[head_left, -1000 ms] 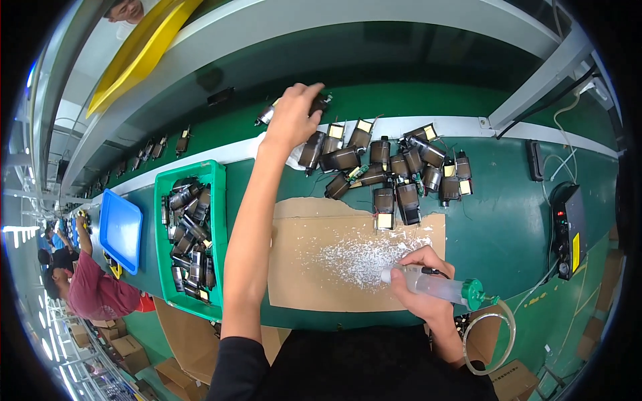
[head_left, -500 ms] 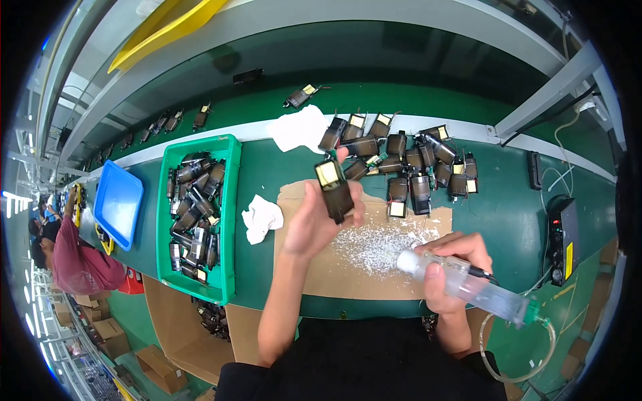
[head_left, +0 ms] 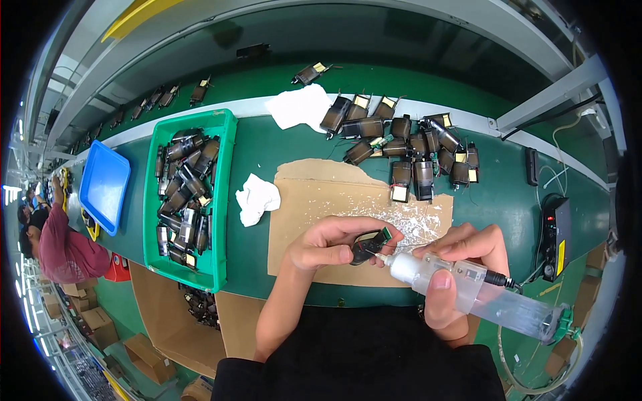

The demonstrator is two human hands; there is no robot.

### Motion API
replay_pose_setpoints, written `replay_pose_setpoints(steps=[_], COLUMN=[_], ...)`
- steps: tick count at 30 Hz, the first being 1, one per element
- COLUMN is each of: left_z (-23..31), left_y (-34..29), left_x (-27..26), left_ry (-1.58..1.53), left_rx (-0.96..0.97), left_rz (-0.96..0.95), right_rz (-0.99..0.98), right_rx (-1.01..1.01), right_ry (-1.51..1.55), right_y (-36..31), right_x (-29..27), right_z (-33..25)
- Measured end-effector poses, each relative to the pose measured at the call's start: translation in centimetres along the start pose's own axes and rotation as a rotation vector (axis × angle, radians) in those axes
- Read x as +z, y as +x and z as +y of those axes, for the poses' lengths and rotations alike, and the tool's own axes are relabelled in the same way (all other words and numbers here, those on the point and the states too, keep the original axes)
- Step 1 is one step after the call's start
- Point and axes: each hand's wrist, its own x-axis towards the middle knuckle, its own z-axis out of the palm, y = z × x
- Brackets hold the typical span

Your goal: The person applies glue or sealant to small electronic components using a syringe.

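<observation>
My left hand (head_left: 328, 242) grips a small dark motor part (head_left: 370, 244) with a green end, held over the near edge of a brown cardboard sheet (head_left: 314, 200). My right hand (head_left: 455, 267) holds a clear syringe-like dispenser (head_left: 468, 284) whose tip touches the motor part. White specks of dried paste cover the cardboard near the tip. A pile of similar dark motor parts (head_left: 408, 144) lies on the green belt beyond the cardboard.
A green bin (head_left: 217, 200) full of motor parts stands at the left, a blue tray (head_left: 103, 184) further left. White cloths (head_left: 257, 197) (head_left: 301, 107) lie on the belt. A black control box (head_left: 555, 234) sits at right. Another person (head_left: 60, 240) works at far left.
My left hand, which reached to the far pile a second ago, has brought a motor part back to the near edge of the cardboard. The dispenser tip now meets it.
</observation>
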Motion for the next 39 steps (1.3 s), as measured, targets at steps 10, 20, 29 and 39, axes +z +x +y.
replay_pose_setpoints(steps=[10, 20, 29, 39], left_z=[0.5, 1.4, 1.7, 1.6], left_y=[-0.1, 0.0, -0.1, 0.0], left_x=[0.4, 1.3, 1.8, 1.1], left_ry=[0.095, 0.163, 0.143, 0.199], left_rx=[0.025, -0.060, -0.102, -0.031], left_rz=[-0.019, 0.048, 0.105, -0.040], right_rz=[-0.023, -0.038, -0.053, -0.077], right_rx=[0.024, 0.040, 0.097, 0.128], right_ry=[0.021, 0.026, 0.023, 0.074], right_y=[-0.1, -0.5, -0.5, -0.7], right_x=[0.5, 0.5, 0.3, 0.0], right_z=[-0.2, -0.1, -0.5, -0.4])
